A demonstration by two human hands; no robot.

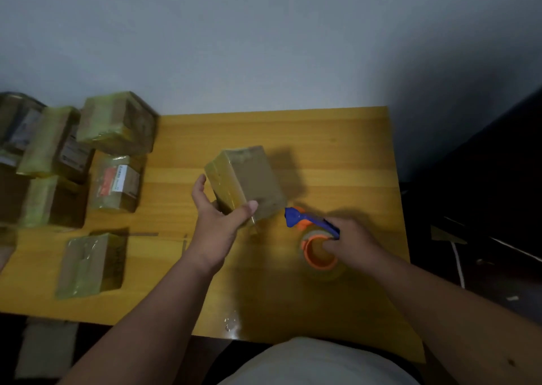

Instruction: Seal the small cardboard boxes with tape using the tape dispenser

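Left hand [215, 223] grips a small tape-wrapped brown cardboard box [247, 183] over the yellow wooden table [337, 155]; right hand [352, 242] holds the blue-and-orange tape dispenser [315, 235] just beside it.

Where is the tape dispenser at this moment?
In the head view, the tape dispenser is right of centre over the yellow table, held in the right hand, just right of the cardboard box that the left hand holds.

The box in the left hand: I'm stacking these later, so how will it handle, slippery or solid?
Probably a bit slippery: the box shows glossy tape over its left face. It seems light, since the left hand holds it tilted with thumb and fingers alone. Its straight edges suggest it is stiff, and its flat faces should stack without rolling.
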